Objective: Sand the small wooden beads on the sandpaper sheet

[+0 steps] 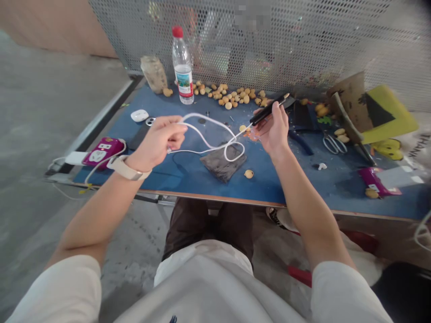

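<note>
The left hand (156, 143) curls its fingers around a white cable (210, 146), looped over a dark pouch (224, 163) mid-way along the blue bench (168, 179). The right hand (273, 133) pinches a black pen-shaped tool (268, 110) between thumb and fingertips. By the far right corner, a white sheet (417, 146) reads "THANK"; the water bottle (182, 67) label is illegible.

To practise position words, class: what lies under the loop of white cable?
The white cable loop rests on a dark grey pad and the blue tabletop; whatever lies directly beneath the cable is hidden.
</note>
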`<state>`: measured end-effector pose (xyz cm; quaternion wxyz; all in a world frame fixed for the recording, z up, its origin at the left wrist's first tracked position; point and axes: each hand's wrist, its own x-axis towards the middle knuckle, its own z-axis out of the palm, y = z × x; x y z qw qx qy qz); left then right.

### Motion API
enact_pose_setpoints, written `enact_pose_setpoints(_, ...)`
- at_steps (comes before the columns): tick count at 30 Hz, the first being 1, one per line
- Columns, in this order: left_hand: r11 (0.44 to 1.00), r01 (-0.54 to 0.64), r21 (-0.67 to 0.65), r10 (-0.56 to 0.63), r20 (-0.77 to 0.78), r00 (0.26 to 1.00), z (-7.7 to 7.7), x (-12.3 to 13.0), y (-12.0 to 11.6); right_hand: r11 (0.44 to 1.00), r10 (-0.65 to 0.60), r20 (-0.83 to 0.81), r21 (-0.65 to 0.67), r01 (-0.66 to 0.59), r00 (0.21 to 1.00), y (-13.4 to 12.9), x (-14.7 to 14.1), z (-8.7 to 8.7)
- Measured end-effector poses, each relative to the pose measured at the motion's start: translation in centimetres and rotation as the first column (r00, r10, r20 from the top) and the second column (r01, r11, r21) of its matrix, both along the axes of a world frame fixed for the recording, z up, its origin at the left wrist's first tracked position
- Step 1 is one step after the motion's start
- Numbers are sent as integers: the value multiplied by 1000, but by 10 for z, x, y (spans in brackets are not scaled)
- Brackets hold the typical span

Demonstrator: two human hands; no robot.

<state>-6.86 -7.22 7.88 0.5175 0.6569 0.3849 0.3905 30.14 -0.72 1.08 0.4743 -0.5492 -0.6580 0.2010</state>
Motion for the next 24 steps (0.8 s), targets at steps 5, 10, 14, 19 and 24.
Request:
enact_pose_setpoints(5,998,-15,-55,15,2,1000,19,-18,37,998,9,130,-61,-1,991,-8,-16,7)
enact_pose_setpoints(10,993,-110,-45,112,44,993,26,-33,80,999,43,109,-26,-40,993,14,-29,15)
enact_pose_setpoints(14,972,-227,53,229,-35,973,17,-29,114,1000,30,32,-5,-30,999,57,-35,27)
enact_pose_setpoints(19,941,-288,178,321,-195,927,10,0,148,997,-19,-198,-75,4,980,132,-51,39)
enact_pose_setpoints(24,919,-259,296,361,-369,857,7,18,175,982,-10,70,-189,23,998,193,-80,30)
